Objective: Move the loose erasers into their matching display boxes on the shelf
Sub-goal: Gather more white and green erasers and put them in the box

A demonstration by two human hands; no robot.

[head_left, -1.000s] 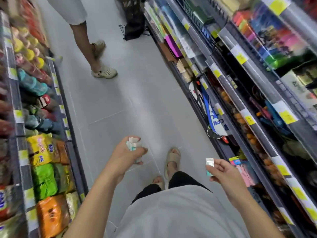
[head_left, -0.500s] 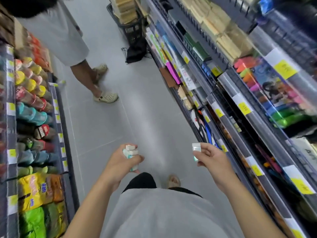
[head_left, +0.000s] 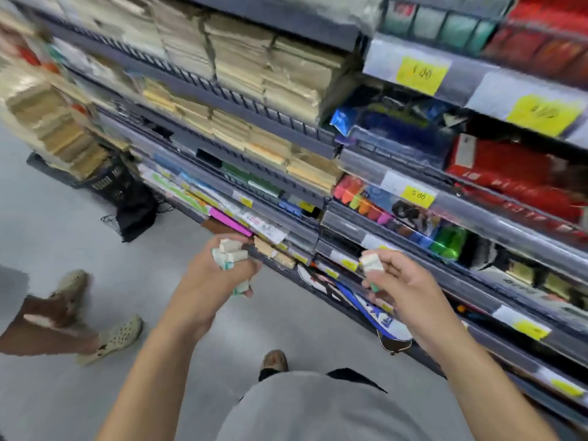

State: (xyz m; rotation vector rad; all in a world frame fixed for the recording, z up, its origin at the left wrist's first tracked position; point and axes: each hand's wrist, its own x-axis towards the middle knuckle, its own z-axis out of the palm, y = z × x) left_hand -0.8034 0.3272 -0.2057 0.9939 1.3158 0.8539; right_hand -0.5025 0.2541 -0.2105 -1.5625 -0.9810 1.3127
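My left hand [head_left: 216,275] is closed around a bunch of small white erasers with green sleeves [head_left: 229,254], which stick out above the fist. My right hand [head_left: 404,288] pinches one eraser of the same kind [head_left: 370,264] between thumb and fingers. Both hands hang in the aisle, short of the stationery shelf [head_left: 350,249] on the right. I see no eraser display box; the view is blurred.
The shelves hold stacks of brown envelopes [head_left: 270,68], coloured highlighters [head_left: 366,202], red packs [head_left: 509,173] and yellow price tags [head_left: 420,74]. A black basket [head_left: 111,183] stands on the floor at the back left. Another person's legs and sandals [head_left: 111,338] are at my left.
My head has turned up and to the right toward the shelves. Both hands have risen slightly and come nearer to the shelf, with the erasers still in them.
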